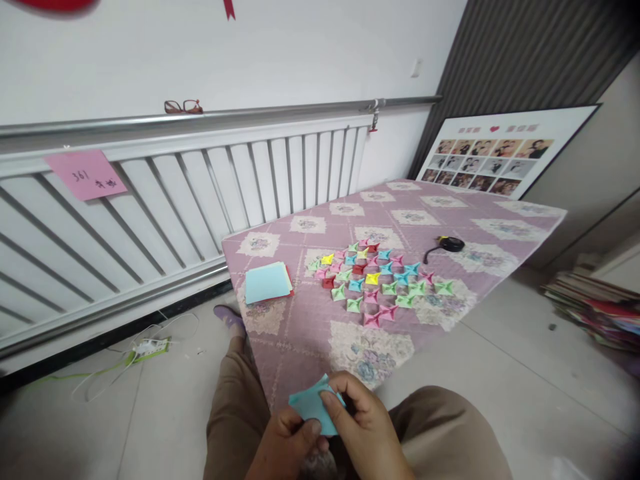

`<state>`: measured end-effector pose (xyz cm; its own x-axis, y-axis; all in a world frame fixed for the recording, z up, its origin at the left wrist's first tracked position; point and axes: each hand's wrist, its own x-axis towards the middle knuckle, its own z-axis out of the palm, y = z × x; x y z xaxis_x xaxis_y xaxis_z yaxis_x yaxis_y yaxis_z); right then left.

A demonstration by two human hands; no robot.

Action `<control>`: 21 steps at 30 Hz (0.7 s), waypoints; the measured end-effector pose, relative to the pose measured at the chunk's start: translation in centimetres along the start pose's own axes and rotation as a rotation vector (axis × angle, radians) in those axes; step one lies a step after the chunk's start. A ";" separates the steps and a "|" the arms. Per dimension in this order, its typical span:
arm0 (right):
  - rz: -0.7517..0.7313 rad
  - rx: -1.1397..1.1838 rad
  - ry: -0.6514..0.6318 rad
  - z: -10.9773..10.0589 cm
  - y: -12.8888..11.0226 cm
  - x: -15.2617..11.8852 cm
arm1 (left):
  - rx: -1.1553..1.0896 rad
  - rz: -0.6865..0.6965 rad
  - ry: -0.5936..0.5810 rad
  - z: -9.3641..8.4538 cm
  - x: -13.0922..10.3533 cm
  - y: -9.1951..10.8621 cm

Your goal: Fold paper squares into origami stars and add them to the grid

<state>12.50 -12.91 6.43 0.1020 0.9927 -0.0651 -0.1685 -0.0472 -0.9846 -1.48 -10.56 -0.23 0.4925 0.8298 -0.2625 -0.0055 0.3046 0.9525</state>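
A blue sheet (311,402) is pinched between thumb and fingers by both the left hand (293,440) and the right hand (369,427), at the near edge of the surface (305,343). Folded papers (373,279) are clustered farther back, and a paper stack (267,283) is placed to their left.

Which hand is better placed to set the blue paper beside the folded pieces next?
Probably the right hand: like the left hand, it holds the blue paper, but sits nearer the folded pieces.
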 end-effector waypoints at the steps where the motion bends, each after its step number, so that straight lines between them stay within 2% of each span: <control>1: -0.001 -0.004 -0.005 0.0 0.0 0.0 | -0.006 0.001 0.004 0.0 0.0 0.1; 8: 0.010 -0.010 0.025 0.2 0.0 -0.1 | -0.013 -0.031 0.024 0.1 0.0 0.1; 15: 0.050 -0.014 0.056 0.5 -0.4 -0.1 | -0.010 0.003 0.000 0.0 -0.1 0.1; 21: 0.040 0.013 0.096 0.6 -0.7 -0.2 | 0.011 0.006 0.025 0.0 -0.1 0.3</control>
<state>12.02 -12.97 7.20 0.1885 0.9747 -0.1200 -0.1874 -0.0842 -0.9787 -1.56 -10.58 0.11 0.4706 0.8431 -0.2603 0.0014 0.2943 0.9557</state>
